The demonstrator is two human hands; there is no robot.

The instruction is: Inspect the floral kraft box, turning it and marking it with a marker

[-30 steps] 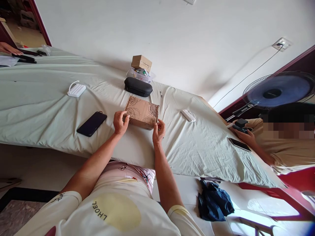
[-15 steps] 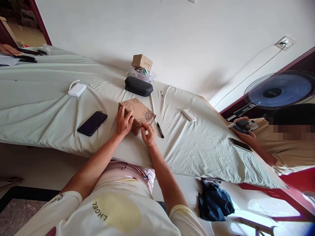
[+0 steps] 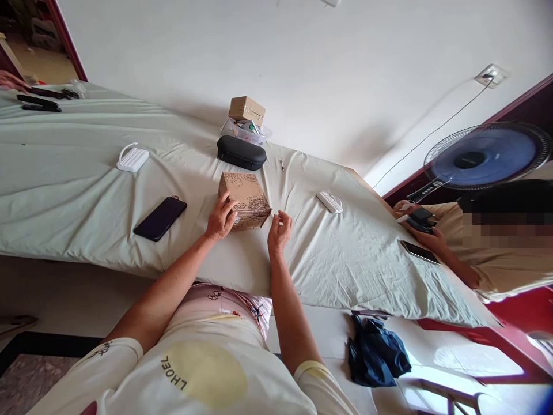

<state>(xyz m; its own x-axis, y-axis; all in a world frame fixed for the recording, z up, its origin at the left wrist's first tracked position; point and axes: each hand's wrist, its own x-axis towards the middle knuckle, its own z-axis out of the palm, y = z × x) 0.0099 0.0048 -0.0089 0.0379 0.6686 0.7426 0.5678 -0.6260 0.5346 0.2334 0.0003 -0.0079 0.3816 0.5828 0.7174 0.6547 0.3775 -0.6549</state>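
A brown cardboard box [image 3: 248,193] with dark printed line patterns stands closed on the cloth-covered table in front of me. My left hand [image 3: 222,218] grips its near left corner, with the fingers bent over the edge and top. Just off the right corner of the box, my right hand [image 3: 280,231] rests low over the cloth with curled fingers. It covers the spot where a black marker lay, and whether the marker is in its fingers is hidden.
Left lie a dark phone [image 3: 160,218] and a white ribbed device [image 3: 133,159]. Behind the box are a black case [image 3: 241,153] and a plastic tub [image 3: 250,134] under a small carton [image 3: 246,110]. Another white device [image 3: 329,202] lies right. A person [image 3: 449,230] sits beside a fan [image 3: 488,157].
The box has turned, so its front side faces me more. My right hand has left the box's front edge and moved right, over the marker's place. My left hand stays at the box.
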